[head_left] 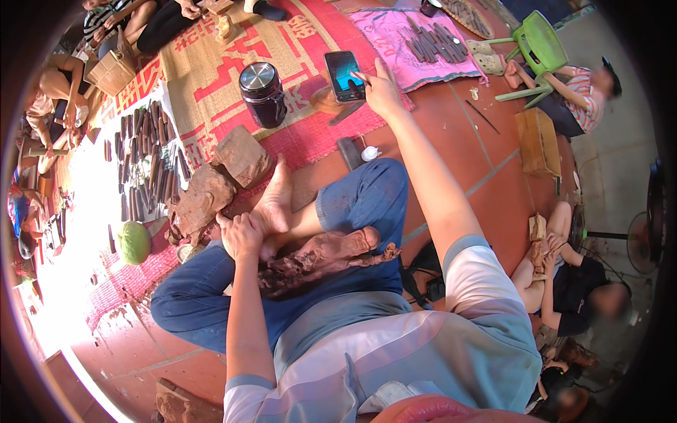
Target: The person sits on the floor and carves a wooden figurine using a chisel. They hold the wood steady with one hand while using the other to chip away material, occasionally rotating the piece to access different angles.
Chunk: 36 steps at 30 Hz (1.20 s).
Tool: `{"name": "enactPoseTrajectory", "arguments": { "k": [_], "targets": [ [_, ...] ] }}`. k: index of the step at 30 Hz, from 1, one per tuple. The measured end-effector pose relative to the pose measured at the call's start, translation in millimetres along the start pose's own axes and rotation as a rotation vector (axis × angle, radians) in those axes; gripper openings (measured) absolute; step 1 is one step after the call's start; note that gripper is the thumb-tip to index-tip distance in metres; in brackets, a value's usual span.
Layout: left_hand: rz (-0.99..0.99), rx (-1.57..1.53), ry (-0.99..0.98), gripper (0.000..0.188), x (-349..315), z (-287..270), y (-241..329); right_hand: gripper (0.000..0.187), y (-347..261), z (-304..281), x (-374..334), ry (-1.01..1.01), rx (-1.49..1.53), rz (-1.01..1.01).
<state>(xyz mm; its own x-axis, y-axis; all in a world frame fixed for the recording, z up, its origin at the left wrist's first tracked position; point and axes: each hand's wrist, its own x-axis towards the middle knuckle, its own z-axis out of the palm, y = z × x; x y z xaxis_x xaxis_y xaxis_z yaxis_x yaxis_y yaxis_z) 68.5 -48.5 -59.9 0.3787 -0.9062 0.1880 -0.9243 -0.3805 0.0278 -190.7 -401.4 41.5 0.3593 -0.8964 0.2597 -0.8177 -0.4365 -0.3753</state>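
1. Person sits cross-legged on a red tiled floor [493, 204], in blue jeans and a striped shirt, bare foot [276, 201] turned up in front.
2. Left hand [242, 236] rests by the foot, fingers curled over the near end of a reddish carved wood piece [321, 255] that lies across the lap. Grip is closed loosely on the wood; how firm it is I cannot tell.
3. Right hand [381, 90] reaches far forward, arm straight. Its fingers are spread open, a fingertip touching the edge of a phone [345, 75] with a lit blue screen. Nothing is held in that grip.
4. The phone stands tilted, leaning on a small wooden block at the edge of a red woven mat [310, 137].
5. Just left of the phone: a dark jar with a shiny metal lid [261, 93], on the mat.
6. Two rough wood blocks [222, 180] sit beside the foot; a row of dark chisels [148, 158] lies further left.
7. A green plastic stool [539, 46] stands at the upper right, with other seated people around it.
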Motion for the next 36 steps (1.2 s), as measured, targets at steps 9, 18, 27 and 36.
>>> {"name": "enactPoseTrajectory", "arguments": {
  "k": [9,18,27,36],
  "targets": [
    [-0.06,-0.068,-0.086,0.025,1,-4,3,0.036,15,-13,-6,0.049,0.052,-0.064],
    [-0.003,-0.018,-0.013,0.025,1,-5,4,0.037,23,-61,-67,0.168,0.313,-0.1],
    [0.0,-0.013,-0.028,0.027,1,-6,3,0.057,9,-136,-179,-0.261,0.81,0.697],
    [-0.005,-0.051,-0.049,0.025,-1,-16,3,0.008,-27,-136,-247,-0.137,1.182,0.544]
  ]
}}
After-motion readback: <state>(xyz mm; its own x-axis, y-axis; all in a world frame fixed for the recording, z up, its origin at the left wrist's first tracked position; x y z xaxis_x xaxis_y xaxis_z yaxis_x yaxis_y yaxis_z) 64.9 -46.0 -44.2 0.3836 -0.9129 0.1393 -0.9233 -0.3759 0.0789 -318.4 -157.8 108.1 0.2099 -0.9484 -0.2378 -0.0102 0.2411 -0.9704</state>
